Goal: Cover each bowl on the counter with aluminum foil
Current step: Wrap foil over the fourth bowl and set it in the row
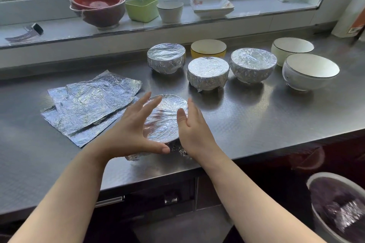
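A foil-covered bowl (166, 118) stands near the front edge of the steel counter (256, 116). My left hand (134, 126) is spread beside its left rim, fingers apart. My right hand (194, 130) stands edge-on against its right side, fingers apart. Neither hand grips it. Behind stand three more foil-covered bowls (166, 57) (208, 73) (252, 66). A yellow bowl (208, 47) and two white bowls (292, 47) (311, 70) are bare. Loose foil sheets (88, 104) lie stacked at the left.
On the window sill stand red bowls (97, 7), a green container (141, 9), a white cup (170, 11), white square dishes (211, 7) and a peeler (27, 32). A paper roll (347, 19) leans at the far right. A bin (339, 207) sits below right.
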